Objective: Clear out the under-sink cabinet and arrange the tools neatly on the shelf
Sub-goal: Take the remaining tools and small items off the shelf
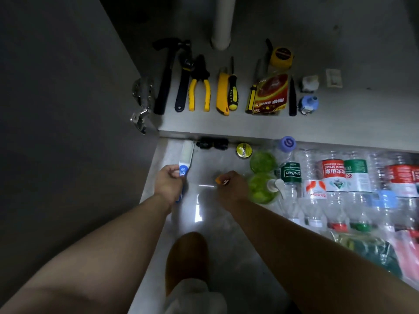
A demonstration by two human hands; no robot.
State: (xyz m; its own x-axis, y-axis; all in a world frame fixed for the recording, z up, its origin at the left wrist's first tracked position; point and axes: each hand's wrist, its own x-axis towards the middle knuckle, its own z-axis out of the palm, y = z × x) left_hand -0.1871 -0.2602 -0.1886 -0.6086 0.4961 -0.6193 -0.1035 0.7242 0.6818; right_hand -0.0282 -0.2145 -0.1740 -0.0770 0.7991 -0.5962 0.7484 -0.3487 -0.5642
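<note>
On the grey cabinet shelf (226, 125) tools lie in a row: a black hammer (165, 78), a wrench (183, 80), yellow pliers (200, 87), a yellow utility knife (222, 94), a screwdriver (232, 94), a red packet (271, 94) and a yellow tape measure (281, 56). My left hand (169, 183) grips a blue-and-white brush (186, 159) over the floor below the shelf. My right hand (231, 189) is closed on a small orange object (219, 179), mostly hidden by the fingers.
The white drain pipe (223, 21) rises behind the tools. The open cabinet door (56, 109) with its hinges (140, 103) stands left. Empty plastic bottles (335, 177), green lids (261, 173) and a yellow tape roll (244, 150) crowd the floor at right. My foot (187, 259) is below.
</note>
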